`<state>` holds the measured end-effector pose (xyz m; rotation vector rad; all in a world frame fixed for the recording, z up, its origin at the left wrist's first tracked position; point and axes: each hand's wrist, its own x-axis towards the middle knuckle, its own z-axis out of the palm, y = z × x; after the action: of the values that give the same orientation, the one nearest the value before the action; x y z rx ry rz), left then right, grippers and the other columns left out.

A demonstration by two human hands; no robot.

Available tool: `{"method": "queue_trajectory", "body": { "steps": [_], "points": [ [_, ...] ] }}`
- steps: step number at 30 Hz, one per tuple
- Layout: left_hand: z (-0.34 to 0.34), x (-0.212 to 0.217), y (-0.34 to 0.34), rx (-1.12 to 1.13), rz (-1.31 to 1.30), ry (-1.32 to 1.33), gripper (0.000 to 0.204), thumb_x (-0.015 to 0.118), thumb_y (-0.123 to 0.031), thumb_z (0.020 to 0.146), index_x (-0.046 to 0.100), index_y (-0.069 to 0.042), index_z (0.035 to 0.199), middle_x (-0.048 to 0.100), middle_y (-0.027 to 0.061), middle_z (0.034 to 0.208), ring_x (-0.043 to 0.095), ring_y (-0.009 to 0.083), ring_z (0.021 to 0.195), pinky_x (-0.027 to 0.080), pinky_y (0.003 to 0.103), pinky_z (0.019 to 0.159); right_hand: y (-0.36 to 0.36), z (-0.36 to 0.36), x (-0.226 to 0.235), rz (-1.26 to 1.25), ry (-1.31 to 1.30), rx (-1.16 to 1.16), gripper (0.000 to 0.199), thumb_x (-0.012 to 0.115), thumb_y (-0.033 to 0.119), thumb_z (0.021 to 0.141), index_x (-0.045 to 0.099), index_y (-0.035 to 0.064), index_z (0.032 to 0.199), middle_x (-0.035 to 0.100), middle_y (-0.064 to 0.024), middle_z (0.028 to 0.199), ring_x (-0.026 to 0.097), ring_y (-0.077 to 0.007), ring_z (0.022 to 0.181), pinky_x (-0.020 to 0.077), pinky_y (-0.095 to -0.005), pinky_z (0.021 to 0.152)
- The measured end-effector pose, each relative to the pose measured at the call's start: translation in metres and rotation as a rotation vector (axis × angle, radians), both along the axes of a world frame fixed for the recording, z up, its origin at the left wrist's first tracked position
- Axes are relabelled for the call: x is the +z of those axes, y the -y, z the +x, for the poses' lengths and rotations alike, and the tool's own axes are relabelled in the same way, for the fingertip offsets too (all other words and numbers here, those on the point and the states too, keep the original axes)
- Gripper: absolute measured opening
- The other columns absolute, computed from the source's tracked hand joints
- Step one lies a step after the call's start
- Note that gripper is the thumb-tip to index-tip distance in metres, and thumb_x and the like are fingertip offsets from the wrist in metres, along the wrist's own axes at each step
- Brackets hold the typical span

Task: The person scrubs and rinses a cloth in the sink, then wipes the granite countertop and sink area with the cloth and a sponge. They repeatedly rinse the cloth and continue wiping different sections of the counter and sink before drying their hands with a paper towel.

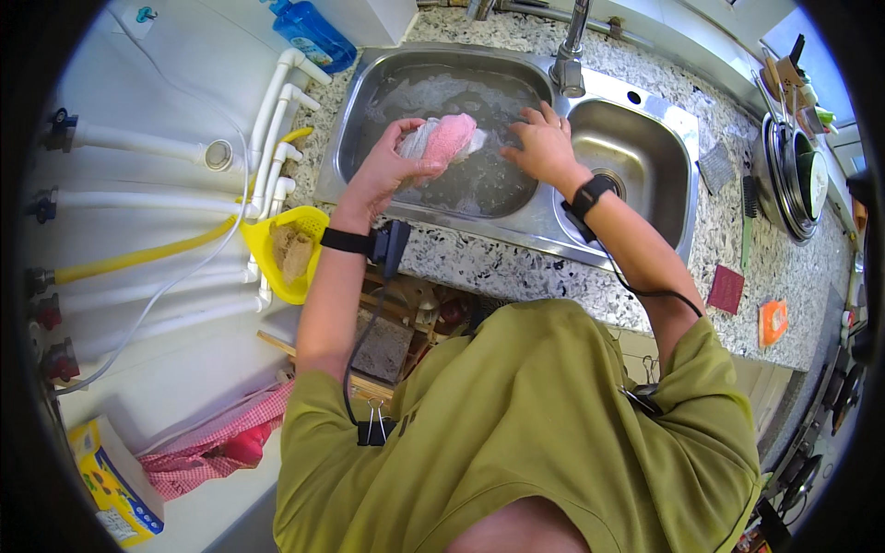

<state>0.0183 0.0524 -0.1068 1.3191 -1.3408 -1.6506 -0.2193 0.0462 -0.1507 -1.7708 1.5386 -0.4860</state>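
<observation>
Clearly the pink cloth (444, 138) is the centre of things: it sits bunched and wet in the left hand (392, 166), whose fingers curl round it in a firm grasp, held just above the soapy water in the left basin of the sink (369, 74). The right hand (544, 143) is apart from the cloth, fingers spread and pressed flat on the divider between the two basins, gripping nothing. Both wrists wear black bands, with a cable running down from each.

Judging by the suds and the squeezed bundle, the step in hand looks like washing or wringing the cloth. A next move would likely call for the right hand to come across and take the free end, so that both can twist or rub it over the basin without dripping on the counter (516, 276).

Behind the divider rises the tap (572, 51); the right basin looks free of water, its drain showing. On the speckled counter lie a dark red pad (726, 288) and an orange sponge (772, 322), with stacked pans (793, 175) farther right. To the left, a yellow strainer (281, 253) hangs by white pipes (277, 120), and a blue bottle (312, 32) stands at the back corner.
</observation>
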Motion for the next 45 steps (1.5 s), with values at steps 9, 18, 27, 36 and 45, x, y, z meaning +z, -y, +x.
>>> {"method": "queue_trajectory", "body": {
  "steps": [9,18,27,36,45],
  "points": [
    [-0.059,0.010,-0.028,-0.143,-0.604,-0.019,0.077,0.074,0.002,0.063,0.040,-0.009,0.131,0.048,0.0067,0.120,0.047,0.0174,0.114,0.037,0.031,0.098,-0.053,-0.006,0.037,0.357,1.473,-0.328,0.032,0.053,0.018,0.092,0.052,0.0005,0.118,0.060,-0.0095,0.113,0.059,-0.0217,0.105,0.0486,-0.0392,0.088],
    [-0.216,0.012,-0.096,-0.407,-0.037,-0.431,0.042,0.050,-0.009,0.089,0.045,0.006,0.128,0.056,0.0099,0.120,0.053,0.0164,0.110,0.038,0.030,0.098,-0.181,-0.173,0.038,-0.030,1.994,-0.317,0.041,0.041,0.011,0.086,0.045,-0.0039,0.124,0.054,-0.0157,0.124,0.051,-0.0277,0.117,0.0370,-0.0411,0.103],
    [-0.495,0.008,-0.259,-0.509,0.032,-0.683,0.027,0.053,-0.006,0.089,0.052,0.001,0.115,0.058,0.0080,0.109,0.056,0.0169,0.099,0.044,0.031,0.089,-0.411,-0.376,0.047,-0.311,1.462,-0.973,0.037,0.055,0.010,0.090,0.048,-0.0022,0.124,0.058,-0.0117,0.118,0.059,-0.0205,0.103,0.0472,-0.0332,0.091],
    [-0.689,0.047,-0.331,-0.671,0.087,-0.524,0.031,0.050,-0.011,0.090,0.049,0.000,0.120,0.057,0.0063,0.092,0.055,0.0157,0.089,0.045,0.030,0.085,-0.617,-0.588,0.069,-0.420,0.235,-1.404,0.042,0.062,0.038,0.085,0.061,-0.0032,0.090,0.066,-0.0105,0.081,0.063,-0.0225,0.067,0.0482,-0.0375,0.060],
    [-0.870,0.035,-0.371,-1.046,0.343,-0.720,0.044,0.045,-0.008,0.090,0.036,0.000,0.132,0.055,0.0185,0.120,0.053,0.0299,0.111,0.043,0.042,0.097,-0.654,-0.735,0.084,-0.614,0.966,-1.468,0.027,0.062,0.019,0.086,0.061,-0.0024,0.103,0.066,-0.0096,0.100,0.063,-0.0162,0.086,0.0506,-0.0292,0.073]
  ]
}}
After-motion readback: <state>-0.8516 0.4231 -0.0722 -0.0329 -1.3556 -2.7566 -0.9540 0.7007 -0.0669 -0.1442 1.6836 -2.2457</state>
